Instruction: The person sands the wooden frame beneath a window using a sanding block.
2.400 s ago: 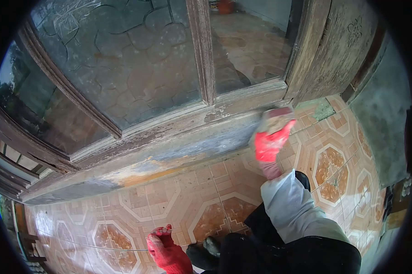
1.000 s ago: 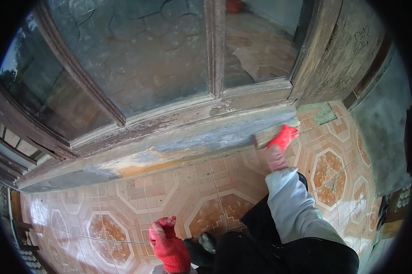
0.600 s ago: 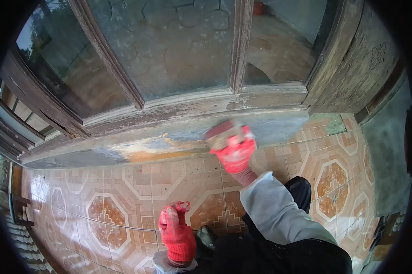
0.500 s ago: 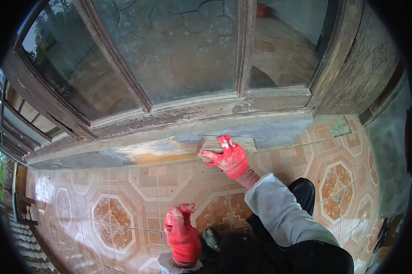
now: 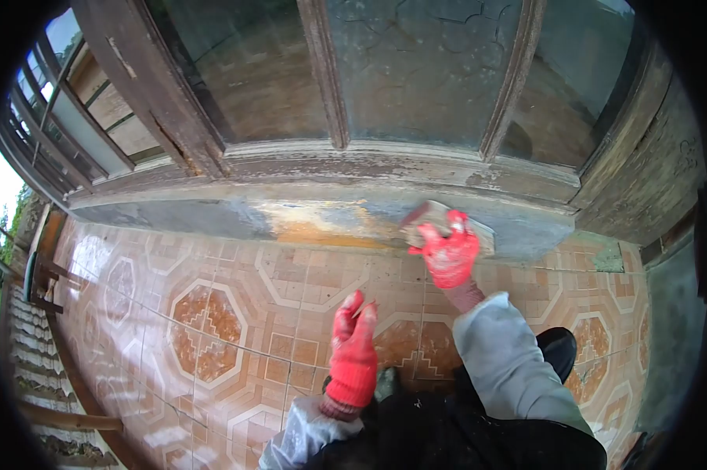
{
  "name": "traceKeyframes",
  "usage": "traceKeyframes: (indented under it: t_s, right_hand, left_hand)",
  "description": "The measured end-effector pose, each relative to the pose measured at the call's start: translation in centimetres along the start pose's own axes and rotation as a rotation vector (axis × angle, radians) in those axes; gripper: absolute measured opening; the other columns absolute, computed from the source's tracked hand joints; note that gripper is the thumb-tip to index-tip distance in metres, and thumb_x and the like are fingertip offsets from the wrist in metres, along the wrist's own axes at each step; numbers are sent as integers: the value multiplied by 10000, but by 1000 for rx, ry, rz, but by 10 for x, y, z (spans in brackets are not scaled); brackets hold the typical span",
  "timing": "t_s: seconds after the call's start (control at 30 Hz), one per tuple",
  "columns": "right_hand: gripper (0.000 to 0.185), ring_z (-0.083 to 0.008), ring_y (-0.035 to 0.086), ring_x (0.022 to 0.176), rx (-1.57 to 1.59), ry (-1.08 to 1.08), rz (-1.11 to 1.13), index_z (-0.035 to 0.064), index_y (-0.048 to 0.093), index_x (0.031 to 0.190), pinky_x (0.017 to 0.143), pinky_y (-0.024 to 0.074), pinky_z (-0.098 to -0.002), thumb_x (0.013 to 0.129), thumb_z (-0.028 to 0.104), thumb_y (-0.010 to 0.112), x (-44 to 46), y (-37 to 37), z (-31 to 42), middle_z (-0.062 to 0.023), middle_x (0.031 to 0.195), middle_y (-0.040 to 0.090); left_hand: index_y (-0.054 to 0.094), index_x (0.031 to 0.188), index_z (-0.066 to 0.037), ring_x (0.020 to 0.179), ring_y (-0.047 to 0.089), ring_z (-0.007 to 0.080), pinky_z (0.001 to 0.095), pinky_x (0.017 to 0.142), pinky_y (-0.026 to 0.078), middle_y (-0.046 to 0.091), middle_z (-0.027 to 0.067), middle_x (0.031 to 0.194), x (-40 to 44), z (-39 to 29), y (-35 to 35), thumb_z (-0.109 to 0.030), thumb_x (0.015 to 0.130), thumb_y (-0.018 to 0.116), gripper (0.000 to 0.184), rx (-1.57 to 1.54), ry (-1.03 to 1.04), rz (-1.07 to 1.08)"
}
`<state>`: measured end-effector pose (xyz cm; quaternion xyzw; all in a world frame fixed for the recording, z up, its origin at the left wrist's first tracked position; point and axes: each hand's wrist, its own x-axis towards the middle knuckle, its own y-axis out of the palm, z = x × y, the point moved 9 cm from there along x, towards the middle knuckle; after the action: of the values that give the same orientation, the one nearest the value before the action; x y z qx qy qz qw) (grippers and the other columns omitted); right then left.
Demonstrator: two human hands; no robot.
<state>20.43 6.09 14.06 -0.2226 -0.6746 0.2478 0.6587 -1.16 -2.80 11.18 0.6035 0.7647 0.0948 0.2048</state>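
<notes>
Gloved in red, my right hand (image 5: pixel 450 252) is closed on a flat wooden block (image 5: pixel 479 233) with a dark reddish end. The block lies against the low wall strip (image 5: pixel 220 219) under the window frame, to the right of an orange and cream patch (image 5: pixel 322 225). The strip is otherwise grey and bluish. My left hand (image 5: pixel 353 345), also in a red glove, is raised above the tiled floor with its fingers apart and nothing between them.
Weathered wooden framing (image 5: pixel 322 78) holds glass panes above the strip. Patterned tiles (image 5: pixel 205 329) cover the floor. A railing (image 5: pixel 56 376) runs along the left edge, and a grey wall (image 5: pixel 670 313) stands at the right. My dark boots show near my legs.
The view has swung left. My right hand has moved left along the wall strip with the block from its far right end. My left hand has risen and its fingers have straightened.
</notes>
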Motion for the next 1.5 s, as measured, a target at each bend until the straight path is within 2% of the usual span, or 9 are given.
traceKeyframes:
  t_s: [0.1, 0.5, 0.7, 0.8, 0.87, 0.97, 1.03, 1.23, 1.5]
  right_hand:
    - [729, -298, 567, 1011, 4, -451, 71, 337, 367, 1404, 800, 531, -340, 737, 347, 662, 24, 25, 107, -182, 1194, 523]
    - [776, -299, 507, 1081, -59, -591, 333, 411, 400, 1386, 717, 543, -316, 674, 317, 697, -1, 28, 37, -130, 1254, 466]
    - [643, -307, 509, 1114, -112, -603, 243, 357, 411, 1393, 733, 538, -316, 789, 223, 588, 34, 24, 114, -107, 1270, 466]
    - [612, -271, 523, 1114, 93, -460, 312, 302, 405, 1400, 769, 528, -314, 818, 222, 577, 44, 30, 122, -88, 1260, 482]
    - [615, -240, 533, 1107, 159, -427, 282, 239, 396, 1409, 773, 526, -320, 823, 226, 582, 42, 36, 114, -80, 1257, 489]
    - [532, -217, 555, 1081, 196, -411, 272, 113, 472, 1313, 770, 522, -335, 809, 222, 604, 41, 28, 96, -83, 1260, 499]
    - [287, -254, 555, 1081, 5, -293, 228, 141, 585, 1056, 773, 509, -350, 792, 241, 638, 58, 15, 74, -93, 1267, 502]
    - [265, -320, 540, 1073, -65, -506, 41, 156, 537, 752, 728, 468, -376, 699, 293, 757, 45, -19, 16, -84, 1241, 513]
    - [551, -203, 567, 904, -60, -902, 277, 165, 540, 1166, 658, 475, -339, 695, 320, 781, 64, -32, -71, -42, 1083, 514]
  left_hand:
    - [445, 1311, -8, 1009, 548, 148, 303, 913, 445, 558, 56, 1127, 23, 54, -10, -228, 941, 579, 451, 81, -43, 57]
    - [538, 1253, -94, 891, 556, 139, 293, 800, 459, 590, 27, 1031, 78, 137, 6, -432, 886, 623, 506, 113, -185, 138]
    - [463, 1345, -86, 915, 543, 157, 300, 793, 447, 580, 67, 1161, 117, 140, 47, -677, 903, 369, 744, 73, -402, 165]
    - [427, 1380, -73, 991, 529, 168, 342, 850, 440, 551, 106, 1214, 151, 118, 45, -682, 917, 316, 773, 47, -109, 96]
    - [400, 1354, -50, 1023, 545, 193, 352, 892, 450, 521, 110, 1247, 156, 95, 52, -476, 946, 460, 593, 526, 449, 22]
    - [341, 1340, -53, 1075, 532, 217, 347, 932, 450, 480, 103, 1274, 150, 84, 83, -204, 901, 650, 558, 608, 661, 97]
    - [221, 1400, -75, 1152, 466, 227, 375, 968, 422, 484, 164, 1249, 145, 62, 88, -177, 836, 724, 763, -424, 149, 38]
    - [232, 1442, -44, 1203, 416, 204, 346, 1023, 371, 339, 183, 1391, 175, 72, 40, -275, 887, 662, 739, -8, 199, -326]
    - [17, 1477, 38, 1214, 427, 271, 380, 1041, 355, 323, 216, 1417, 230, -13, -68, -450, 877, 621, 982, -271, 186, -701]
